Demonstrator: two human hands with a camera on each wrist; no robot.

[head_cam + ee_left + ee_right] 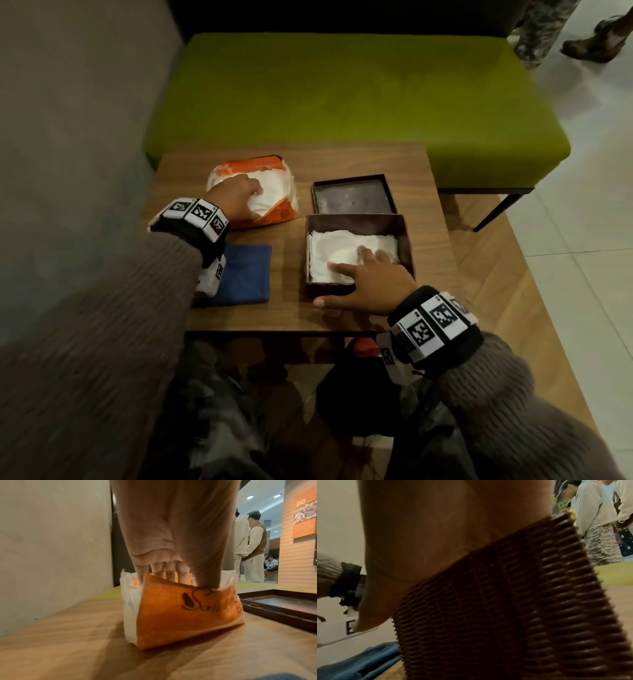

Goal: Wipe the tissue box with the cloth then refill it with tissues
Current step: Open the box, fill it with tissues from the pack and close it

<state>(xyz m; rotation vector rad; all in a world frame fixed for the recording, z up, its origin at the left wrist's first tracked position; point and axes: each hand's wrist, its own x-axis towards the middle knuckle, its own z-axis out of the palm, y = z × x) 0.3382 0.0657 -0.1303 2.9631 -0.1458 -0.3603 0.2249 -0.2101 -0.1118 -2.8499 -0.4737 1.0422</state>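
Note:
The dark brown woven tissue box (409, 246) stands open on the table with white tissues (329, 250) inside. My right hand (356, 274) lies over its near edge, fingers flat on the tissues and thumb outside the front wall. The right wrist view shows only the palm (436, 540) against the woven wall (488, 615). My left hand (255, 198) reaches into the torn orange tissue pack (274, 216) at the back left, fingers curled into the white tissues. In the left wrist view the fingers (164, 572) dip behind the pack's orange flap (180, 615), tips hidden.
The box's dark lid (352, 195) lies upside down behind the box, right of the pack (274, 604). The folded blue cloth (245, 274) lies at the table's (291, 318) front left. A green bench (342, 96) stands behind the table, and people stand beyond it.

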